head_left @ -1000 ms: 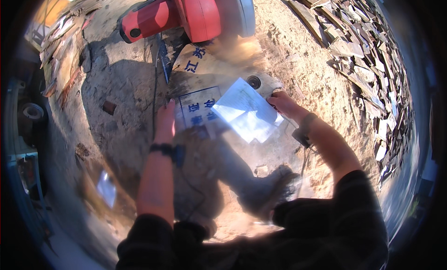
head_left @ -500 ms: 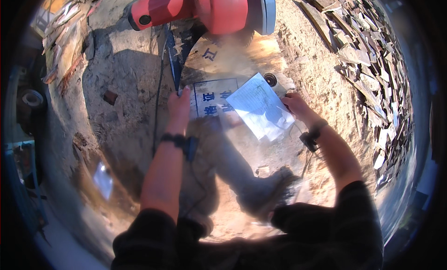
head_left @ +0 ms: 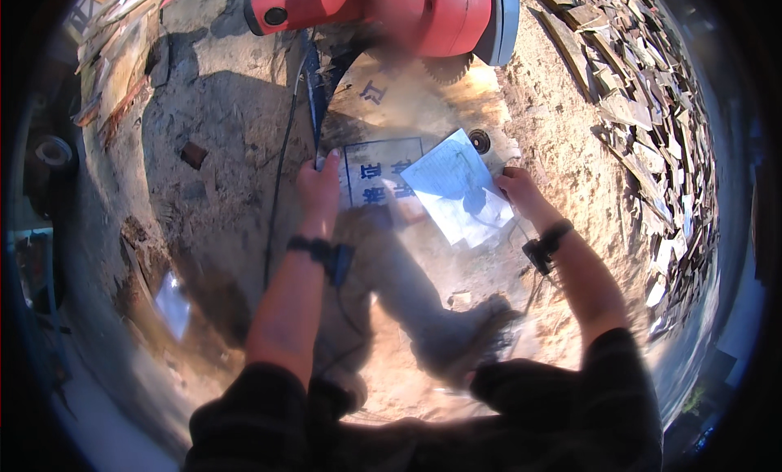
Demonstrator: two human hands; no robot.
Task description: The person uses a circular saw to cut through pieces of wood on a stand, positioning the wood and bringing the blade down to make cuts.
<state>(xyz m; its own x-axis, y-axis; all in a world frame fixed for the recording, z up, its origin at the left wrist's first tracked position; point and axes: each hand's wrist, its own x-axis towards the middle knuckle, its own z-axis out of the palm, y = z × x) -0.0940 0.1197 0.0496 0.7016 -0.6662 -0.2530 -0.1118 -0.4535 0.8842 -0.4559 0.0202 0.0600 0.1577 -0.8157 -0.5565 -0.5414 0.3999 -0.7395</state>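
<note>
A pale wooden board (head_left: 358, 158) with a blue printed frame and characters lies in front of me. My left hand (head_left: 320, 187) is closed on its left edge, the thumb on top. A creased white paper sheet (head_left: 448, 166) lies slantwise over the board's right part. My right hand (head_left: 523, 191) is closed at that side, by the sheet's right corner; its fingertips are partly hidden, and whether it pinches the board, the sheet or both is unclear. Beyond the board stands a red power saw (head_left: 456, 16), its toothed round blade (head_left: 448, 69) showing over the board's far end.
Broken wood scraps (head_left: 643, 114) pile up along the right, with more wood pieces (head_left: 118, 57) at the far left. A dark cable (head_left: 281, 162) runs down beside my left hand. A small brown block (head_left: 194, 154) and a white scrap (head_left: 173, 305) lie on the dusty ground.
The red saw appears farther right and slightly higher, with more of its blade showing. Both hands keep their places on the board's two sides; the board and sheet have barely shifted.
</note>
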